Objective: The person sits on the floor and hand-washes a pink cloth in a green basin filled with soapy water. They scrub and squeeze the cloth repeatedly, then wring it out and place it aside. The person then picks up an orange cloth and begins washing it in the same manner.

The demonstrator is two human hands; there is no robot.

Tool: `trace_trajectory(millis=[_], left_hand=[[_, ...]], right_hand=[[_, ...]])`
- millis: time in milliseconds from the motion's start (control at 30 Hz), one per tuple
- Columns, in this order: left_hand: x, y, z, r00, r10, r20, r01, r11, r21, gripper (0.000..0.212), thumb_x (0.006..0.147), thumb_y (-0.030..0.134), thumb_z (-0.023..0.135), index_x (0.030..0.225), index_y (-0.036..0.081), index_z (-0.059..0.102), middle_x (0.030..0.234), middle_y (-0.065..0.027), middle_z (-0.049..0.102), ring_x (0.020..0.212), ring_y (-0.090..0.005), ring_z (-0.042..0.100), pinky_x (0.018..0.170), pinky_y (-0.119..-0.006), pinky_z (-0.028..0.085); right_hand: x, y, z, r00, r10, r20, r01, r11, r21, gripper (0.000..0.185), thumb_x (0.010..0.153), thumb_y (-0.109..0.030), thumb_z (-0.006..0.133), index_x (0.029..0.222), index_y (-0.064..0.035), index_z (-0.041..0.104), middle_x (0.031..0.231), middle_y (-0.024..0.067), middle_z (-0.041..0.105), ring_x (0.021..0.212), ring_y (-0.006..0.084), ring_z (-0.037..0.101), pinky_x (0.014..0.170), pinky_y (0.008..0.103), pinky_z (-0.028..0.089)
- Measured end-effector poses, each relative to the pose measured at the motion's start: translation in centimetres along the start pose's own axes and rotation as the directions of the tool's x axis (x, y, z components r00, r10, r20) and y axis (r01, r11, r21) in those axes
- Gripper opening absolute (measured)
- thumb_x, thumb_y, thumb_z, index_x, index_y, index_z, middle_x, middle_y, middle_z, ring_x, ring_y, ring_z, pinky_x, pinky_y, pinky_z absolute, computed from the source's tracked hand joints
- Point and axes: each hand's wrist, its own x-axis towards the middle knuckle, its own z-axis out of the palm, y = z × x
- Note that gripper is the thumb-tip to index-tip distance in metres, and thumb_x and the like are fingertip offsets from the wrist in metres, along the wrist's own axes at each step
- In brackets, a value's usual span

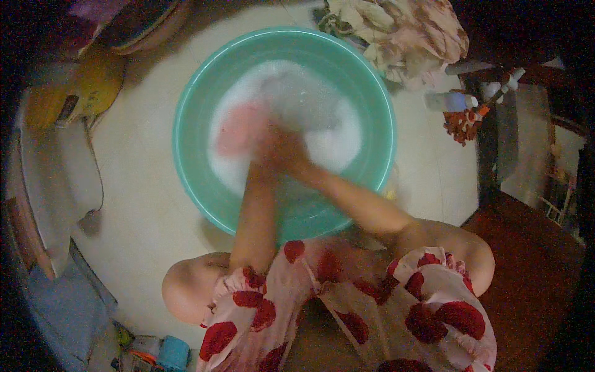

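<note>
A large round green plastic basin stands on the pale tiled floor, with white suds inside. A grey cloth lies in the suds towards the far side, and a pink cloth lies at the left. My left hand and my right hand are close together over the basin's middle, beside the pink cloth and just below the grey one. Both hands are blurred and overlap, so their fingers and anything between them cannot be made out.
A heap of pale, crumpled cloth lies beyond the basin at the upper right. A bottle with a bluish label and an orange-brown textured thing are at the right. A yellow bag-like thing is at the left, and a blue container at the lower left.
</note>
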Motion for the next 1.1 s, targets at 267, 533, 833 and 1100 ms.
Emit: trace_trajectory(millis=[267,533,833,1100], left_hand=[[-3.3,3.3,5.8,0.978,-0.177,0.106,0.072,0.773,0.63,0.033,0.078,0.025,0.054,0.105,0.007,0.053,0.078,-0.0096,0.059,0.073,-0.0212,0.055,0.066,-0.033,0.043],[-3.0,6.4,6.7,0.93,-0.141,-0.339,0.251,-0.428,0.868,0.04,0.067,0.03,0.064,0.097,0.006,0.055,0.094,-0.0116,0.06,0.085,-0.0236,0.059,0.073,-0.038,0.046],[-0.9,-2.4,2.3,0.938,0.342,-0.062,-0.173,0.613,0.771,0.029,0.079,0.032,0.057,0.088,0.004,0.058,0.098,-0.0089,0.059,0.08,-0.0238,0.057,0.068,-0.037,0.046],[0.3,-0.4,3.2,0.954,0.192,-0.23,-0.09,0.915,0.393,0.034,0.083,0.036,0.05,0.089,0.005,0.06,0.091,-0.0069,0.06,0.079,-0.0231,0.056,0.069,-0.036,0.046]], right_hand=[[1.9,11.7,-9.9,0.869,0.048,0.493,-0.48,0.33,0.813,0.045,0.085,-0.045,0.047,0.111,-0.0083,0.052,0.106,0.006,0.058,0.092,0.0203,0.057,0.076,0.0362,0.047],[2.5,11.1,-9.1,0.803,0.561,-0.201,-0.107,0.469,0.877,0.054,0.07,-0.025,0.065,0.114,0.0005,0.048,0.11,0.0191,0.054,0.104,0.0307,0.051,0.089,0.0403,0.04],[3.8,7.6,-8.2,0.871,0.065,-0.486,-0.252,0.91,-0.329,0.058,0.065,-0.03,0.069,0.114,-0.0065,0.047,0.107,0.0242,0.049,0.103,0.0377,0.046,0.085,0.0412,0.041],[0.0,1.0,-3.0,0.948,-0.285,-0.139,0.266,0.953,-0.144,0.032,0.077,-0.023,0.053,0.102,-0.0035,0.053,0.102,0.0165,0.055,0.094,0.0307,0.054,0.084,0.0412,0.042]])
